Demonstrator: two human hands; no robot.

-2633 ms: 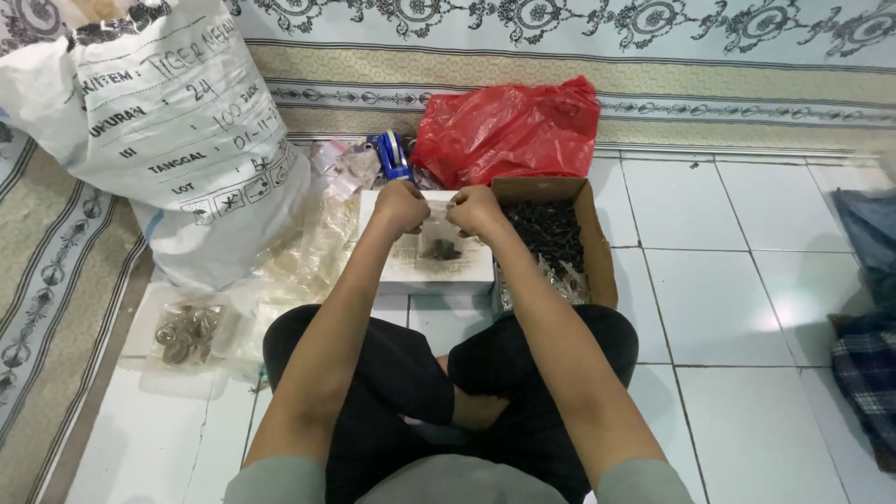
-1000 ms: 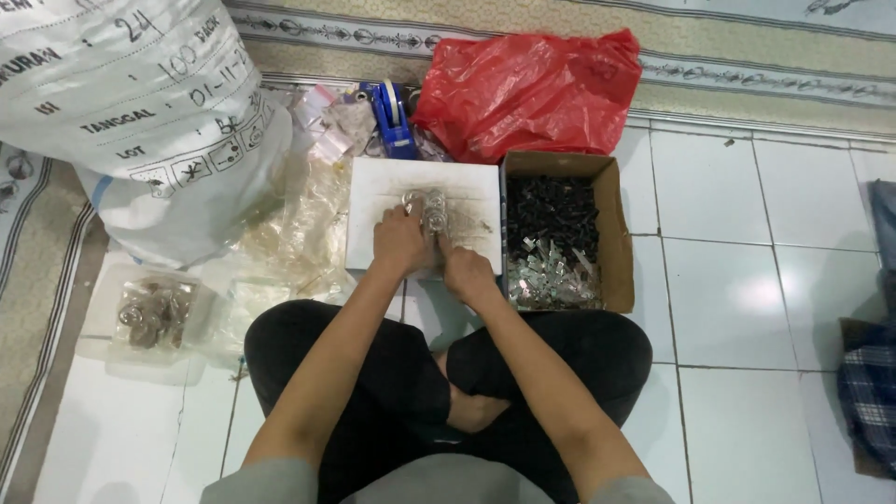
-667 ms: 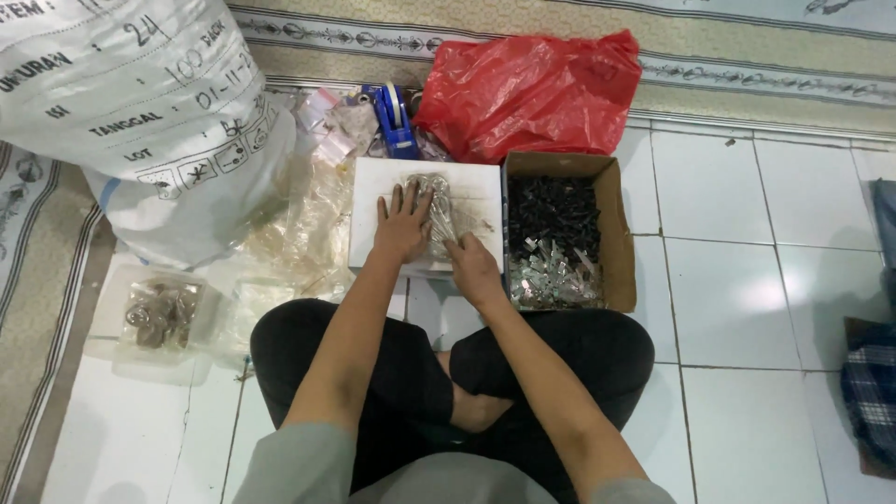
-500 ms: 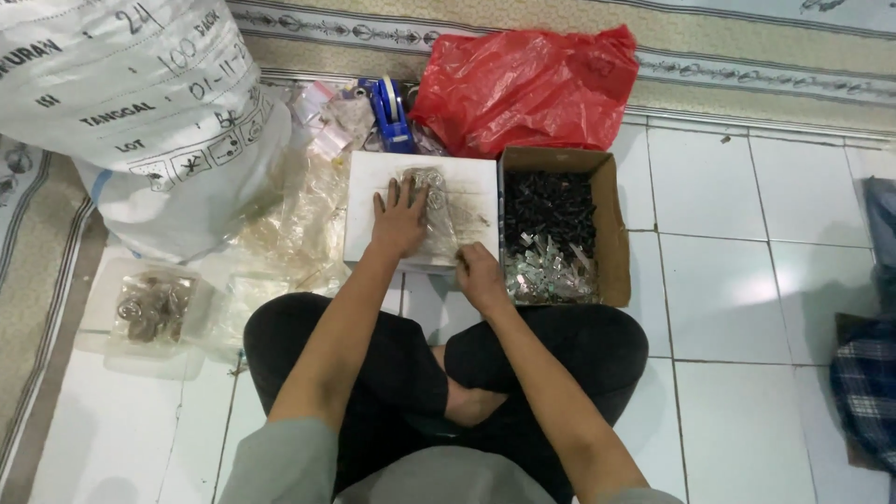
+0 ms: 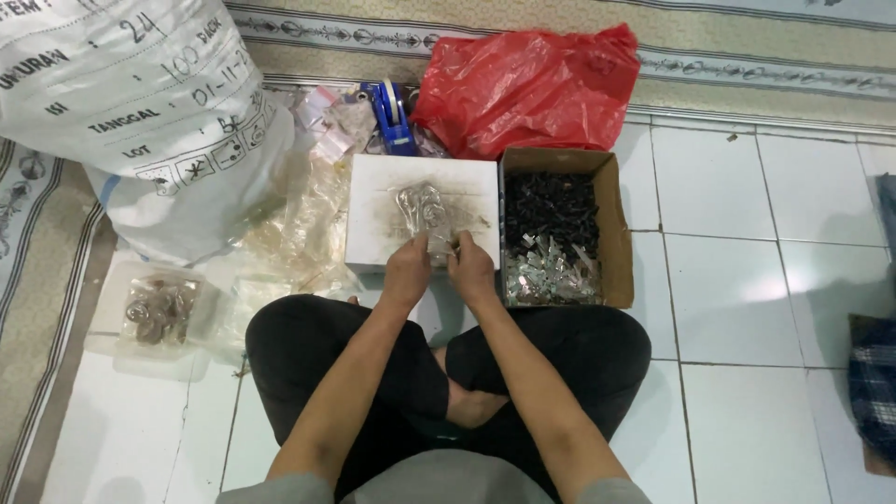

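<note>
I sit cross-legged on a tiled floor. A white box (image 5: 373, 233) lies upside down in front of my knees as a work surface. On it rests a small clear plastic bag (image 5: 422, 207) holding small items. My left hand (image 5: 408, 271) and my right hand (image 5: 472, 269) meet at the box's near edge, both pinching the bag's near end. To the right stands an open cardboard box (image 5: 611, 224) with dark small parts at the back and shiny clear packets in front.
A big white printed sack (image 5: 140, 103) stands at the left, crumpled clear plastic (image 5: 299, 224) beside it. A red plastic bag (image 5: 523, 89) and a blue tape dispenser (image 5: 397, 117) lie behind the boxes. A clear tray (image 5: 154, 313) with filled packets sits at my left. Carpet borders the tiles.
My hands have drawn back from the middle of the white box to its near edge and come together on the bag's end. The view has shifted slightly.
</note>
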